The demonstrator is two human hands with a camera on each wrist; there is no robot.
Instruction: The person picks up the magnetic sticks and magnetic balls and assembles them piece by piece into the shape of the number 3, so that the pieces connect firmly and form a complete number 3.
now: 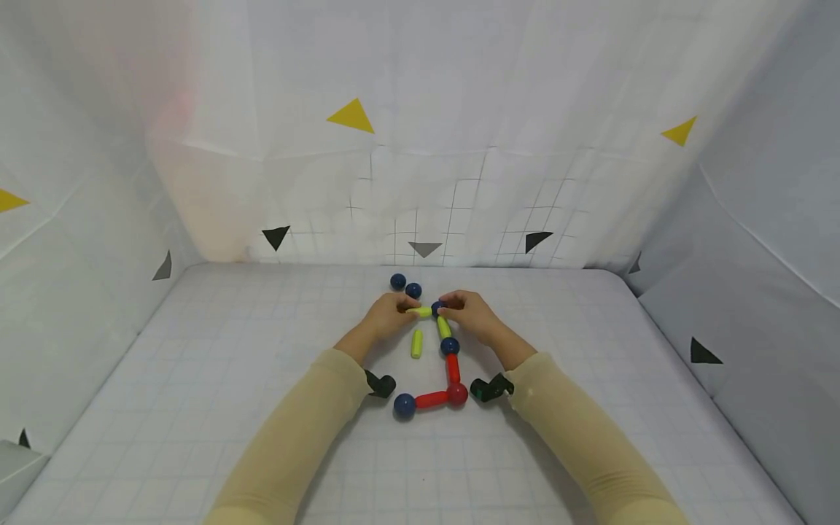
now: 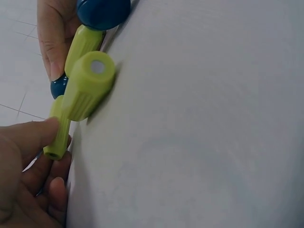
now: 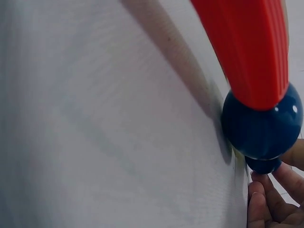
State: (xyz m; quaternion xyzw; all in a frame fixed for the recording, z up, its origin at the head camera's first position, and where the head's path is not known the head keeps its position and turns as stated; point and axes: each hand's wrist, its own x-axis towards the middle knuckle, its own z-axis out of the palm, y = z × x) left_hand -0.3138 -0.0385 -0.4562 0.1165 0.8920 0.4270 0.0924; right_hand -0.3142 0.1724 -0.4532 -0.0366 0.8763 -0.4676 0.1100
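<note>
My left hand (image 1: 386,316) pinches a yellow-green rod (image 1: 424,312) between thumb and fingers. The far end of that rod meets a dark blue ball (image 1: 437,309), which my right hand (image 1: 475,316) pinches from the other side. From this ball a second yellow-green rod (image 1: 444,327) runs down to another blue ball (image 1: 449,346). A red rod (image 1: 453,369), a red ball (image 1: 457,394), a second red rod (image 1: 432,399) and a blue ball (image 1: 405,406) carry the chain on toward me. In the left wrist view, a loose yellow-green rod (image 2: 89,88) shows a pale disc in its end.
Two loose blue balls, a left one (image 1: 397,281) and a right one (image 1: 413,290), sit just beyond my left hand. Black wrist devices, left (image 1: 380,384) and right (image 1: 492,387), flank the chain. White cloth walls (image 1: 420,189) enclose the table (image 1: 197,408) at back and sides.
</note>
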